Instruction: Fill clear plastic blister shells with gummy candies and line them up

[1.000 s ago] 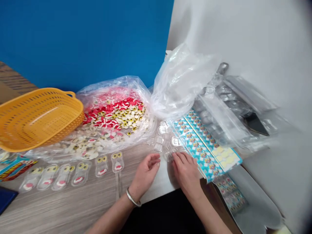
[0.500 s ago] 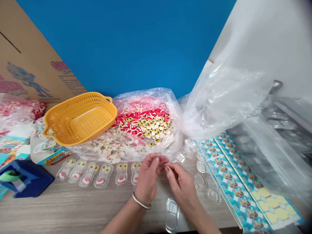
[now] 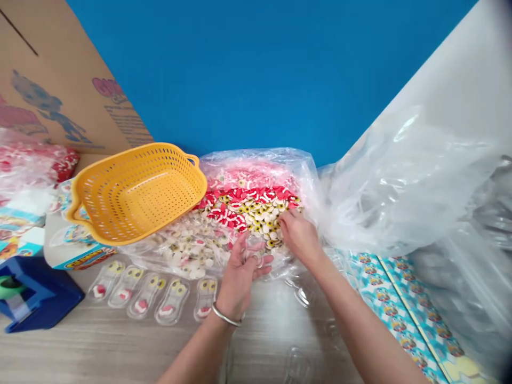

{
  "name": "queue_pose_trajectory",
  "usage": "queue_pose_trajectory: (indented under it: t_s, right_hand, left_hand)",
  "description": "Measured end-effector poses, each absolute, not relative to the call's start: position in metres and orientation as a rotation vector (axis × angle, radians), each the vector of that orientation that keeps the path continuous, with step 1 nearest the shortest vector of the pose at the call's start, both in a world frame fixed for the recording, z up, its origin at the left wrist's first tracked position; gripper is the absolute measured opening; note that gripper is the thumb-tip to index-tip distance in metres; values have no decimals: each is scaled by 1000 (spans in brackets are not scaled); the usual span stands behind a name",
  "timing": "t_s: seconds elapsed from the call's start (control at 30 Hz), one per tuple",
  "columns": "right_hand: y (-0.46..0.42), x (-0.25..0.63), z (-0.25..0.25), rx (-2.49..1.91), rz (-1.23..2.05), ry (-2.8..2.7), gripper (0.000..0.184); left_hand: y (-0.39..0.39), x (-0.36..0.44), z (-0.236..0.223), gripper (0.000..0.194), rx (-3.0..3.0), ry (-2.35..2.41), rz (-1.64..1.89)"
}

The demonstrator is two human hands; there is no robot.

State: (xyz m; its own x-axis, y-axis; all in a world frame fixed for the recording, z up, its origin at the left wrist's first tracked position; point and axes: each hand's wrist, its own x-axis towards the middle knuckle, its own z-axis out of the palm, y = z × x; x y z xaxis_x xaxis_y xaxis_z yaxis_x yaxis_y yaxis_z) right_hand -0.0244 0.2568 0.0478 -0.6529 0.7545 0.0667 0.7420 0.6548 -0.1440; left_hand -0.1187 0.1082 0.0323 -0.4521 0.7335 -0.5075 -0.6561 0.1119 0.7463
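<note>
My left hand (image 3: 240,272), with a metal bangle at the wrist, holds a small clear plastic blister shell (image 3: 254,246) in front of the bag, palm up and fingers curled round it. My right hand (image 3: 300,237) reaches into the open clear bag (image 3: 308,170), its fingers bent down among yellow-and-white eye-shaped candies (image 3: 262,216); what its fingertips pinch is hidden. Red-and-white mouth-shaped candies (image 3: 228,217) lie beside the eyes in the bag. To the left stand several filled clear shells (image 3: 172,303) in a row, each with two eyes and a red mouth.
A yellow perforated basket (image 3: 140,197) rests left of the bag. Near the left edge is a blue tape dispenser (image 3: 44,298). Empty clear shells (image 3: 298,365) lie at the front. Printed card sheets (image 3: 394,309) and a large plastic bag (image 3: 392,197) occupy the right.
My right hand has moved away from the left, forward into the candies. My left hand has turned palm up with the shell now visible. The camera view has shifted.
</note>
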Motion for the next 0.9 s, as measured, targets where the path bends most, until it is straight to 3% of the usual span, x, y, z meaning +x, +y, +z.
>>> queue_pose_trajectory:
  t_s: [0.17,0.33,0.47,0.57,0.73,0.8,0.9]
  right_hand:
    - [244,-20,49,-1121,292,-2870,17]
    - [232,-32,41,-1230,97,-2981,17]
    - [237,-33,35,-1290,122,-2897,19]
    - [245,-25,34,-1257,388,-2689,17]
    - [243,-15,41,-968,1269,-2372,17]
    - [235,-15,45,-871,1338,-2391,15]
    - [222,-18,49,-845,1106,-2481,17]
  left_hand:
    - [111,-119,32,73,97,1315,1559]
    - [115,-117,30,59,109,1348,1572]
    - [116,-117,29,49,128,1364,1560]
    - [117,-117,30,48,134,1369,1549]
    - [119,-117,34,49,202,1332,1510]
    - [119,-116,35,46,264,1302,1511]
    - [119,-115,32,43,336,1313,1515]
